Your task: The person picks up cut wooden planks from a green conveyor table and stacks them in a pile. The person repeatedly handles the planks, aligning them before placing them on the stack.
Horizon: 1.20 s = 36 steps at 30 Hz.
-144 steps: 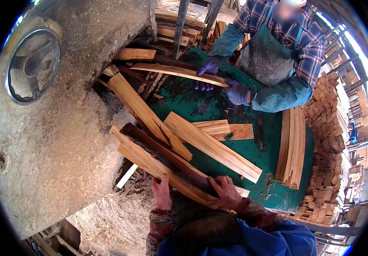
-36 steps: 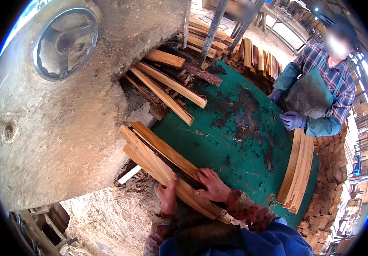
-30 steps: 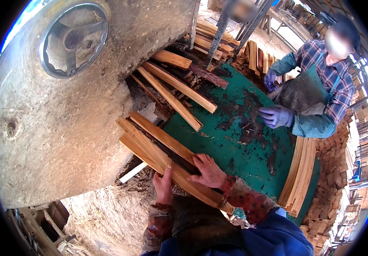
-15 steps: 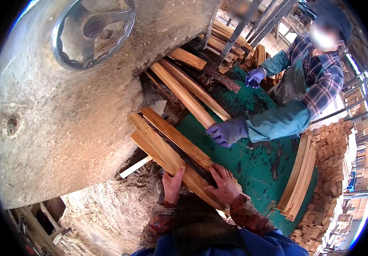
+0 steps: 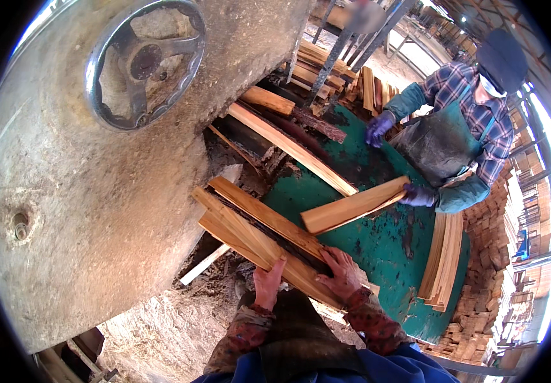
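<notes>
A small bundle of long wooden boards lies slantwise in front of me, a dark bark-edged strip running between them. My left hand grips the bundle's near left edge, its thumb on top. My right hand is closed over the right side near the lower end, fingers across the wood. The undersides of both hands are hidden. Just beyond, a co-worker's gloved hand holds a separate short board over the green table.
A big machine panel with a metal handwheel stands at left. One long board lies across the table's far side. Several curved slats rest at the right edge, beside stacked wood. The co-worker stands opposite. Sawdust covers the floor.
The co-worker has drawn one board away from the far pair and swung it to the right across the table. My hands stay on the bundle, almost unmoved.
</notes>
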Motion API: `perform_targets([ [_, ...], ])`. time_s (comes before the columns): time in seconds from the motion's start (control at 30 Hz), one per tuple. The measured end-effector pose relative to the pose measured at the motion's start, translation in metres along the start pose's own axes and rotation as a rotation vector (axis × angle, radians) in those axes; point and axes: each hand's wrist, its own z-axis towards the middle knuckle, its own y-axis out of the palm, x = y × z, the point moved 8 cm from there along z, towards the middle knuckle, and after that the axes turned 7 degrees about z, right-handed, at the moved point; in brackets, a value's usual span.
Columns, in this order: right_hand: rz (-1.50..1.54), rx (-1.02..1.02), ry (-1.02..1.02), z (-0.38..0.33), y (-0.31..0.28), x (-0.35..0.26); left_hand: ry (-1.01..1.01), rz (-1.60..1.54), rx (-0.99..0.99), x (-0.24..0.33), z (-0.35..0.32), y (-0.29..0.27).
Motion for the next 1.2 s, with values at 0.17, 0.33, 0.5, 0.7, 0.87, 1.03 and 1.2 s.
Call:
perform_targets([
  [0.17, 0.007, -0.040, -0.040, 0.003, 0.001, -0.003, 0.050, 0.039, 0.009, -0.011, 0.011, -0.007],
  [0.33, 0.106, -0.161, -0.106, 0.008, -0.002, 0.006, 0.034, -0.054, -0.003, -0.005, 0.002, -0.002],
  [0.5, 0.204, -0.296, -0.144, 0.032, -0.011, 0.017, 0.052, -0.149, 0.077, 0.004, -0.006, 0.002],
  [0.7, 0.389, -0.120, -0.281, 0.094, -0.046, 0.005, 0.085, -0.138, 0.093, -0.008, 0.000, -0.007],
  [0.87, 0.440, 0.052, -0.295, 0.170, -0.082, 0.014, 0.103, -0.152, 0.173, -0.028, 0.006, -0.021],
  [1.03, 0.240, 0.215, -0.200, 0.265, -0.092, 0.055, 0.104, -0.109, 0.172, -0.021, 0.006, -0.017],
  [1.2, -0.035, 0.300, -0.232, 0.365, -0.085, 0.067, 0.107, -0.048, 0.181, -0.007, -0.004, -0.011],
])
